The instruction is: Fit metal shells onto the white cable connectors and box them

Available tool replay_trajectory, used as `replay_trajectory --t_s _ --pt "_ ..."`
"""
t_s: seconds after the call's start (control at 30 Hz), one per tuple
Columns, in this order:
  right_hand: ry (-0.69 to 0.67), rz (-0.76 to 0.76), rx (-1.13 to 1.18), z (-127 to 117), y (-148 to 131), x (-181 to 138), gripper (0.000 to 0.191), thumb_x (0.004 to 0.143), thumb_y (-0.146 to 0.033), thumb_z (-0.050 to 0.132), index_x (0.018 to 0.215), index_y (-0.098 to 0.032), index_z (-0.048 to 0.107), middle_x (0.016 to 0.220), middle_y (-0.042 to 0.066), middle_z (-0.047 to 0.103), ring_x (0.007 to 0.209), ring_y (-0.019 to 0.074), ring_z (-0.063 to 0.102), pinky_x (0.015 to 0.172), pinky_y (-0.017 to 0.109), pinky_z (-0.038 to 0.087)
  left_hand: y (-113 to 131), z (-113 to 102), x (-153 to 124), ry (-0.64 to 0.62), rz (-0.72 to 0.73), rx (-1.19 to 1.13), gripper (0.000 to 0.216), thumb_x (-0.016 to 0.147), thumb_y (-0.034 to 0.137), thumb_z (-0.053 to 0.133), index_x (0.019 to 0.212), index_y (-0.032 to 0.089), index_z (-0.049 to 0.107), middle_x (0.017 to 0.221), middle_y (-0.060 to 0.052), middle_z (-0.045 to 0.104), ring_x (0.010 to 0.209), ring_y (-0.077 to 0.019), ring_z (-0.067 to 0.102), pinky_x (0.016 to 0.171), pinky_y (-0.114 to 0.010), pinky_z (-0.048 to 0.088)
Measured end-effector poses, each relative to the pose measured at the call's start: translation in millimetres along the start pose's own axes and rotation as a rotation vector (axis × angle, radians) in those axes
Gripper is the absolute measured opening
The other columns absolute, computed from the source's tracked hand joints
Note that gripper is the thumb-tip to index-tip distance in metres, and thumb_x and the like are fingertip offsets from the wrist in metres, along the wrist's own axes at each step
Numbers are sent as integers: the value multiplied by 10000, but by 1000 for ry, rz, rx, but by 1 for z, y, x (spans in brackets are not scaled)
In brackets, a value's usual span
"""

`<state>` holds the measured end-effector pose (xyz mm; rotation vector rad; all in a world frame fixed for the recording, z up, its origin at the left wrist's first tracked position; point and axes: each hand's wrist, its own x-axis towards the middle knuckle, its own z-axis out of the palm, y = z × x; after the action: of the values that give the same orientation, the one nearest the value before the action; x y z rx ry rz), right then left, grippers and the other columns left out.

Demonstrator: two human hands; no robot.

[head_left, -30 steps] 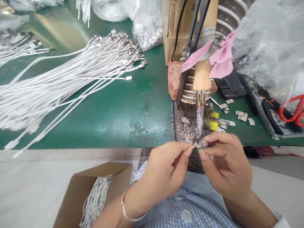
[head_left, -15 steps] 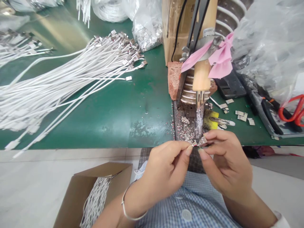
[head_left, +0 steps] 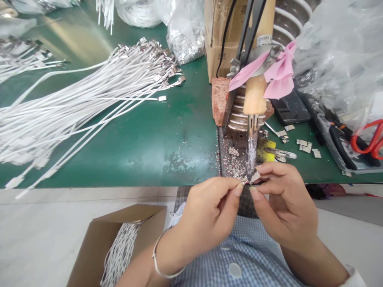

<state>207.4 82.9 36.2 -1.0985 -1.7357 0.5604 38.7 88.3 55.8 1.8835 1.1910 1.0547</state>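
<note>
My left hand [head_left: 214, 209] is closed in a pinch on the end of a cable [head_left: 245, 182], where small reddish and whitish wires show; the rest of that cable is hidden. Between the fingertips of my right hand [head_left: 285, 203] is a small silver USB connector [head_left: 255, 176]. The dark tip of a soldering iron [head_left: 251, 151] points down to where wires and connector meet. That iron, with a wooden handle [head_left: 255, 95], is fixed upright in a stand and tied with pink cloth [head_left: 281, 75]. Fingers partly cover the joint.
White USB cables [head_left: 98, 95] lie heaped on the green table [head_left: 191, 147]. Solder crumbs [head_left: 235, 163], a yellow sponge [head_left: 271, 151] and loose metal connectors [head_left: 305, 146] surround the iron. Red-handled scissors [head_left: 366, 139] lie right. Below the table edge stands a cardboard box [head_left: 92, 247] of cables.
Both hands stay almost in place at the iron's tip. The connector in my right hand has tilted slightly against the tip.
</note>
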Motion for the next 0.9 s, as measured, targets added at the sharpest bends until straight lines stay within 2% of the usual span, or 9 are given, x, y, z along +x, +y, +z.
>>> replay_trajectory --t_s 0.3,0.67,0.8,0.9 --pt "-12 5 0 0 0 -1 212 805 -49 598 915 -231 589 1099 68 551 989 231 571 806 393 529 1 -1 0 -9 -11 17 117 912 109 547 872 142 651 667 1 651 560 -95 552 521 -201 430" --pt "-59 67 48 -2 -3 -12 209 815 -41 576 912 -226 578 1125 63 541 1001 209 568 844 361 492 -3 -2 -10 -94 -76 22 139 921 110 527 894 139 660 682 -13 665 593 -113 585 562 -218 436" --pt "-102 71 69 -13 -6 -17 238 799 -8 567 916 -214 589 1058 58 593 953 203 601 782 369 500 -3 -13 -18 -212 -72 4 137 918 104 527 916 153 655 748 -18 694 639 -113 618 591 -209 455" --pt "-95 88 39 -24 -3 -22 256 767 3 595 884 -224 612 1010 60 625 887 202 632 726 378 502 -11 -35 -36 -286 -132 37 144 921 121 524 919 175 658 772 -11 707 666 -117 640 620 -203 474"
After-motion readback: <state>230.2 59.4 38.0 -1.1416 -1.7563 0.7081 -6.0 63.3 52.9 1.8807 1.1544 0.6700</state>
